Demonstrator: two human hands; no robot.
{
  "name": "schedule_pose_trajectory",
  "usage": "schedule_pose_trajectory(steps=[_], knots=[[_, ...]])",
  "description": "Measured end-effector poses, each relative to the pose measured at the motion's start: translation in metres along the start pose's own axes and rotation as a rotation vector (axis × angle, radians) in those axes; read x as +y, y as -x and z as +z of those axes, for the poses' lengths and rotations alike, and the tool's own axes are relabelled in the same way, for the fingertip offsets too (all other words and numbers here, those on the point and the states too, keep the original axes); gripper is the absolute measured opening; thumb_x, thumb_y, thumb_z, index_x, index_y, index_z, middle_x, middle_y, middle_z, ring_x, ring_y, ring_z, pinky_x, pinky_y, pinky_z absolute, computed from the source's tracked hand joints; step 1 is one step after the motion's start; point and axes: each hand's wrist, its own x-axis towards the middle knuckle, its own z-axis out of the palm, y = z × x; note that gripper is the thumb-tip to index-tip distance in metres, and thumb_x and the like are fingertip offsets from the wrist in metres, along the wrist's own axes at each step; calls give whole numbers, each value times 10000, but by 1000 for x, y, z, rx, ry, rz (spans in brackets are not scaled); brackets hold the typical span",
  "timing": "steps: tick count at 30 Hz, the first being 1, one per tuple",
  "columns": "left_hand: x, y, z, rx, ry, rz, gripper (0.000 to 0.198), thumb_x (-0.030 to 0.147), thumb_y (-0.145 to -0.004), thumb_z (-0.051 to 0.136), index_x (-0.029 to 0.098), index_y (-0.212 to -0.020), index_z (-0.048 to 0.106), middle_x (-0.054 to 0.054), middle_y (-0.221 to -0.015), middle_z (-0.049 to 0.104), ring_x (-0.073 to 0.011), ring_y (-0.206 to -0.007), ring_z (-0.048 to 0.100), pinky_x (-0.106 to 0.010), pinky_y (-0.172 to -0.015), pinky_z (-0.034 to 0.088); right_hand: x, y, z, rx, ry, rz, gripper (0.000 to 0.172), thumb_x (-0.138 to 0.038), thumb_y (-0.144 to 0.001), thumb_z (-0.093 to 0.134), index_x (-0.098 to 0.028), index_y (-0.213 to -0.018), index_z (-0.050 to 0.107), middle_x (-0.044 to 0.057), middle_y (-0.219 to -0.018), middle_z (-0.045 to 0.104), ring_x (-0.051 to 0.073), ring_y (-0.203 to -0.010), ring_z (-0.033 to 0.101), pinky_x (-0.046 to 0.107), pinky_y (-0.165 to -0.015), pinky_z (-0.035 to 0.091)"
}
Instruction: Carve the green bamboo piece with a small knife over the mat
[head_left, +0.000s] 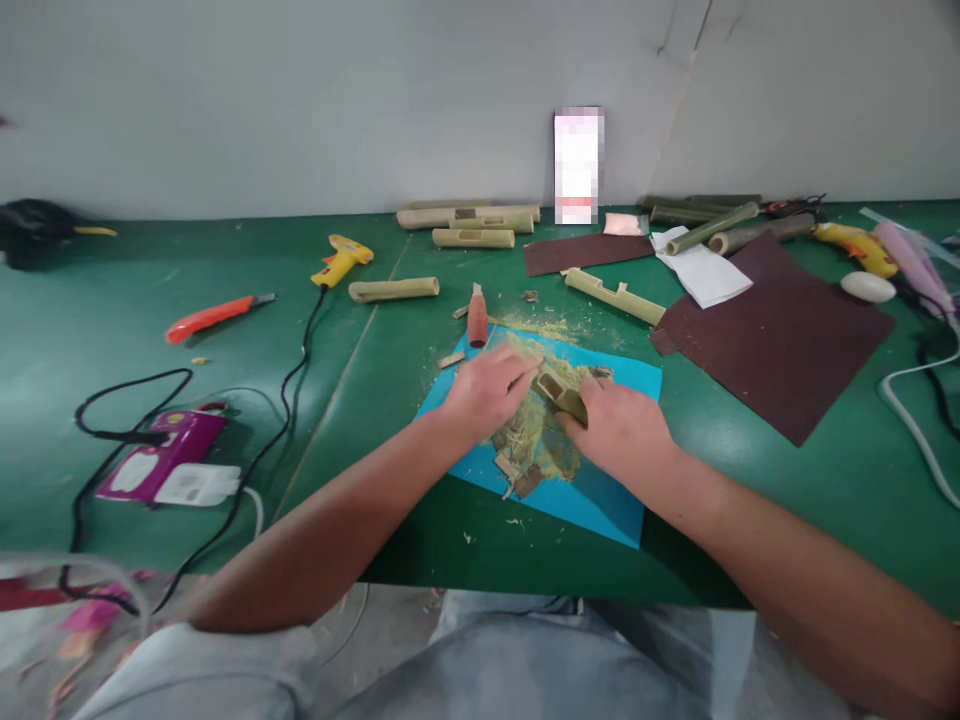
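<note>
A short bamboo tube (563, 397) with a cut-out slot is gripped by my right hand (621, 425), whose fingers wrap round its right end. Just left of the tube, my left hand (487, 392) is closed, fingertips pressed together close to the tube's left end. What those fingers hold, if anything, is hidden. Both hands are over a blue sheet (611, 515) strewn with yellowish bamboo dust (529, 435) and broken bamboo chips (528, 481). A tool with a red handle (477, 322) and a flat metal tip lies by the sheet's far edge.
Cut bamboo tubes (615, 297) lie beyond the sheet. At right are brown sandpaper (780, 335), a white cloth (705, 270) and a glue gun (855, 247). Leftward are another yellow glue gun (343, 260), an orange utility knife (217, 317) and a purple power strip (169, 455) with cords.
</note>
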Motion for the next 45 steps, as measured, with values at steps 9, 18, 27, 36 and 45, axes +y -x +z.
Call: schedule_pose_trajectory(steps=[9, 18, 27, 36, 45], knots=[[0, 0, -1, -9, -4, 18, 300, 261, -1051, 484, 145, -1136, 748, -77, -919, 723, -165, -863, 691, -299, -786, 589, -3, 0, -7, -34, -21, 34, 302, -435, -996, 514, -168, -1049, 647, 142, -1003, 722, 258, -892, 703, 319, -652, 459], [-6, -1, -1, 2, 12, 27, 307, 264, -1054, 486, 126, -1160, 740, -89, -928, 728, -171, -877, 693, -307, -815, 594, -1, 1, -4, -12, -9, 18, 286, -425, -995, 510, -172, -1022, 642, 138, -990, 724, 253, -888, 699, 319, -644, 451], [-5, -1, 1, -7, 40, 55, 297, 265, -1053, 489, 152, -1132, 752, -76, -921, 728, -167, -869, 696, -288, -792, 589, -2, 1, -1, 7, 28, -11, 283, -414, -1003, 483, -171, -1061, 615, 133, -979, 729, 257, -849, 704, 321, -596, 395], [2, -4, 6, 8, 47, 25, 291, 273, -1056, 496, 169, -1192, 733, -83, -966, 743, -178, -910, 708, -318, -820, 603, 3, -2, 4, 44, 28, 7, 253, -396, -994, 497, -176, -1057, 606, 116, -952, 730, 249, -811, 699, 328, -569, 351], [1, -11, 10, -2, 0, 30, 290, 270, -1062, 504, 147, -1211, 720, -89, -952, 740, -178, -880, 694, -308, -787, 580, 4, -1, -5, 25, 9, 53, 279, -398, -984, 500, -172, -1071, 639, 125, -1019, 726, 224, -797, 679, 325, -585, 366]])
